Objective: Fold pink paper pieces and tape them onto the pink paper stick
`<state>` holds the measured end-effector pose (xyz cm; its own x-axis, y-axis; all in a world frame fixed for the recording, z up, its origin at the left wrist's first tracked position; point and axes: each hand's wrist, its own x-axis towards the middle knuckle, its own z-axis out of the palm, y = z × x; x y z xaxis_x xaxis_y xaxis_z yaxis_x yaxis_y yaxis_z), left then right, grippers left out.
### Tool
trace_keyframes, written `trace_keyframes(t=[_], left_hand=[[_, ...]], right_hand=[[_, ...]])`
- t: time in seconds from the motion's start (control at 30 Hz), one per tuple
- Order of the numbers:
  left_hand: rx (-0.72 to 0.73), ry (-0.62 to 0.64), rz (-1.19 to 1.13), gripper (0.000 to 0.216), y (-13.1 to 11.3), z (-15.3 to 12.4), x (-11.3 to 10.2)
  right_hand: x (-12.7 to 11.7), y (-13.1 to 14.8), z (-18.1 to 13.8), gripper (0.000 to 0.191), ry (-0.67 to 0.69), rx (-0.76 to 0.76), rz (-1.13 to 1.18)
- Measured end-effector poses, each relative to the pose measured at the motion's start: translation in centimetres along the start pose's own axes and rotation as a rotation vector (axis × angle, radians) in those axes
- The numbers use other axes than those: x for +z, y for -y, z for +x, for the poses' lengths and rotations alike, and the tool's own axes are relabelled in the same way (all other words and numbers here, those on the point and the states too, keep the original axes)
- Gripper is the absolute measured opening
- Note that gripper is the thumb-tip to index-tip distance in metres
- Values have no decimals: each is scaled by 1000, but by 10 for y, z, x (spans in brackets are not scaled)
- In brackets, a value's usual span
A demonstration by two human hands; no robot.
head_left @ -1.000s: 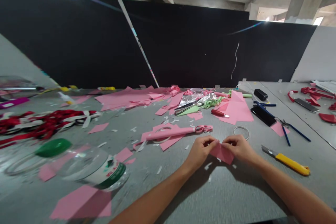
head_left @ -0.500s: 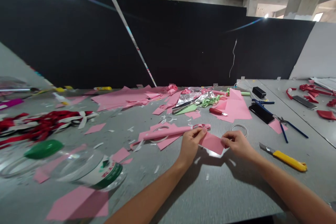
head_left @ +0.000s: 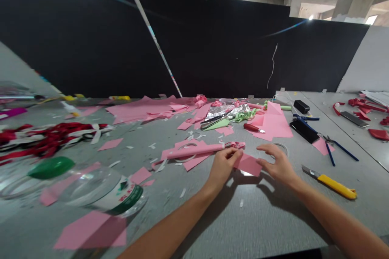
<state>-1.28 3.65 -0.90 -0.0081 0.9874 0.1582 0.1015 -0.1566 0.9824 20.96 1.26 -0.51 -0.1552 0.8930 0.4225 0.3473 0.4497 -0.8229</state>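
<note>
My left hand (head_left: 223,168) pinches a small pink piece of paper (head_left: 248,164) by its left end, just above the grey table. At the paper's right edge is my right hand (head_left: 278,164), its thumb and index finger apart; the thumb tip is close to the paper, and whether it touches I cannot tell. Behind my left hand lies a rolled pink paper tube (head_left: 194,151) with a crinkled pink end, resting on flat pink sheets. A clear tape roll (head_left: 282,147) sits just beyond my right hand, partly hidden by it.
On the right lie a yellow utility knife (head_left: 336,186), blue-handled pliers (head_left: 330,147) and a black phone (head_left: 304,130). Scissors (head_left: 217,119), a red-handled cutter (head_left: 252,128) and pink sheets are farther back. A plastic bottle (head_left: 103,190) lies at left, near red and white ribbons (head_left: 54,141).
My right thumb and index finger have come apart and let go of the paper's right edge. My left hand still pinches the paper. The view has shifted slightly.
</note>
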Motion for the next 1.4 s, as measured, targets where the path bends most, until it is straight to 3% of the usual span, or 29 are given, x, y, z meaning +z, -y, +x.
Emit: trace_keyframes(t=[0.07, 0.2, 0.37, 0.5, 0.63, 0.83, 1.07, 1.3, 1.4], left_hand=[[-2, 71, 13, 35, -3, -7, 6], [-47, 171, -111, 38, -8, -14, 8], [-66, 332, -246, 39, -6, -17, 6], [-67, 443, -128, 42, 1, -17, 10], [-56, 423, -121, 40, 9, -15, 12], [-37, 404, -119, 43, 8, -15, 10], [-43, 475, -172, 42, 0, -19, 8], [-30, 336, -140, 27, -8, -19, 10], [-20, 236, -71, 28, -8, -17, 10]], right_hand=[[3, 1, -1, 31, 79, 33, 22], [2, -6, 2, 20, 201, 260, 220], [-3, -13, 7, 34, 54, 556, 598], [-3, -10, 6, 38, 77, 617, 672], [-1, -7, 4, 40, 143, 630, 709], [0, -5, 4, 43, 114, 657, 731], [1, -7, 4, 44, 111, 671, 741], [4, -5, 2, 39, 127, 622, 692], [5, -7, 3, 39, 3, 577, 587]])
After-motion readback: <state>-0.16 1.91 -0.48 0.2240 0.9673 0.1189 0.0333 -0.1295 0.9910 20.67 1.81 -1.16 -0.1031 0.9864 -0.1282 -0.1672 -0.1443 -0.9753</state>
